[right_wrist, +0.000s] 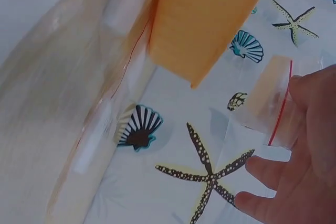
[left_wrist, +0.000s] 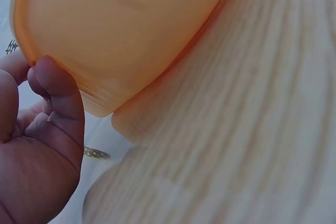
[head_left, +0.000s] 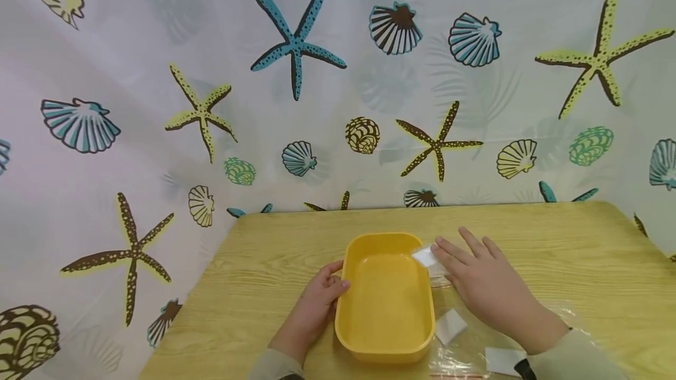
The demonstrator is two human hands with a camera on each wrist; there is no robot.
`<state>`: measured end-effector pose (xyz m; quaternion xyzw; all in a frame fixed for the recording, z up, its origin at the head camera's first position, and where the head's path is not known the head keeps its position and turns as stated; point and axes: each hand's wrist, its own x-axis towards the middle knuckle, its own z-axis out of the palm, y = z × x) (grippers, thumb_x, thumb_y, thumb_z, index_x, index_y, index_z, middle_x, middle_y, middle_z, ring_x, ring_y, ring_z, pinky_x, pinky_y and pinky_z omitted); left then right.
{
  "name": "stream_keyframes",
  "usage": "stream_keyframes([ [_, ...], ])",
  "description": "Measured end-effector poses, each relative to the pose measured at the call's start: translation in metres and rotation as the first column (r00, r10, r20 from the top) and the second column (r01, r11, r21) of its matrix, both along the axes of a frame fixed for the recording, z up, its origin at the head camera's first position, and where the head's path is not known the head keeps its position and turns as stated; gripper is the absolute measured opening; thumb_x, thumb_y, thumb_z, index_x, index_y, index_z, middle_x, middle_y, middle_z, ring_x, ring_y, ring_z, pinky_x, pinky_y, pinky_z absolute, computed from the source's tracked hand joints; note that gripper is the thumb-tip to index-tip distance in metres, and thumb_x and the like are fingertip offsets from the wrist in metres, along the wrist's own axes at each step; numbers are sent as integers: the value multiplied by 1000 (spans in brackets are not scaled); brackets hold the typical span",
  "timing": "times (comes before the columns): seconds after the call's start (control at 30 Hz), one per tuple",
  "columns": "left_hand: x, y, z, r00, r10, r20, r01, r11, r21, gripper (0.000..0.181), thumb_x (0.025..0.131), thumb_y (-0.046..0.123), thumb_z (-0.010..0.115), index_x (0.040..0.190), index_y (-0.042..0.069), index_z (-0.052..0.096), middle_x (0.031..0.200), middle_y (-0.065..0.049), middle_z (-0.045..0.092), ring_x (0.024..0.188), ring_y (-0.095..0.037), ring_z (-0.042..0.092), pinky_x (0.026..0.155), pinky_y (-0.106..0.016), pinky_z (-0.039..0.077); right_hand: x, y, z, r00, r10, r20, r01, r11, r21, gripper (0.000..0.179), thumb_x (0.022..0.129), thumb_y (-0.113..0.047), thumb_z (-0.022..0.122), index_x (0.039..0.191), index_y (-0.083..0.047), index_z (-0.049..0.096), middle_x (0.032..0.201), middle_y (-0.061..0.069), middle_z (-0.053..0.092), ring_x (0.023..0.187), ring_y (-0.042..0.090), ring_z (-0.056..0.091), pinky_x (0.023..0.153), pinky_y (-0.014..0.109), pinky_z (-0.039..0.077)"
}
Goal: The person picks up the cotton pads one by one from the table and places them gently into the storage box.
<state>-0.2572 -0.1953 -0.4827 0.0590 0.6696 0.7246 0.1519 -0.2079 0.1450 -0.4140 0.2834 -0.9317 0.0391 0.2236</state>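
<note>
A yellow plastic tub (head_left: 391,353) with rounded corners sits upright on the table. My left hand (head_left: 315,304) grips its left rim, with the thumb over the edge; the left wrist view also shows the fingers of my left hand (left_wrist: 50,129) curled at the tub's wall (left_wrist: 131,35). Beside the tub's right rim, my right hand (head_left: 488,283) pinches a small clear zip bag (head_left: 424,255) with a white piece inside. In the right wrist view the thumb of my right hand (right_wrist: 310,145) lies against the bag (right_wrist: 265,98) near its red zip line.
More clear zip bags with white pieces (head_left: 450,326) lie on the table right of the tub, partly under my right forearm. The wood-grain table (head_left: 280,251) ends at a back edge. Behind it hangs a white curtain (head_left: 338,92) printed with starfish and shells.
</note>
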Motion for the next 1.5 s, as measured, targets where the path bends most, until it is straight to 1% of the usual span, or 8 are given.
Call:
stream_keyframes([
  [0.2,-2,-2,-1,1000,-5,-12,5,1000,-14,58,102,17,61,154,7,36,91,-5,54,74,-13,51,67,-27,52,-7,-30,-5,999,30,13,-30,1000,2,47,101,-28,62,147,-17,56,151,1,51,145,40,33,110,66,30],
  [0.33,-3,-2,-2,1000,-4,-12,4,1000,-22,57,102,16,60,154,8,37,92,-4,53,74,-13,51,67,-26,51,-12,-46,-7,999,16,50,-16,1000,-5,46,103,-33,58,147,-18,56,151,0,51,146,39,32,111,66,27],
  [0.47,-2,-1,-3,1000,-2,-9,2,1000,-11,58,102,15,60,154,7,36,91,-4,53,73,-12,50,67,-25,51,-12,-61,-10,994,4,113,-5,1000,7,55,103,-50,50,149,-20,53,155,0,46,147,40,28,113,66,23],
  [0.57,-1,0,-2,1000,-5,-12,5,1000,-5,58,103,13,59,154,5,34,92,-5,53,73,-12,50,67,-25,52,-10,-68,-12,988,15,153,-17,1000,12,66,100,-64,44,152,-25,49,158,1,42,148,40,25,113,67,21],
  [0.67,0,1,-1,1000,-4,-8,4,1000,-7,57,103,12,57,154,4,33,94,-6,54,75,-13,52,68,-26,52,-8,-70,-14,986,31,161,-33,999,6,68,97,-70,43,153,-30,47,159,2,40,149,41,23,112,69,21],
  [0.93,0,0,1,1000,2,-4,-2,1000,-9,55,104,12,56,154,5,34,95,-7,54,76,-14,53,69,-26,53,-10,-60,-19,985,36,169,-35,999,-12,69,95,-69,49,155,-35,43,162,5,34,150,40,20,112,71,18],
  [1.2,-1,-2,0,1000,-14,-7,14,1000,3,55,104,13,55,154,6,34,98,-10,56,77,-16,54,70,-28,54,-16,-36,-19,990,8,138,-9,1000,9,71,96,-74,39,155,-33,43,164,4,30,150,38,22,111,71,21],
  [1.5,-1,-2,1,1000,-10,3,10,1000,-2,56,104,15,58,154,7,36,96,-9,55,77,-15,54,69,-27,53,-19,-7,-13,989,-14,150,14,1000,-2,68,98,-64,50,155,-29,43,164,8,30,148,40,26,109,72,22],
])
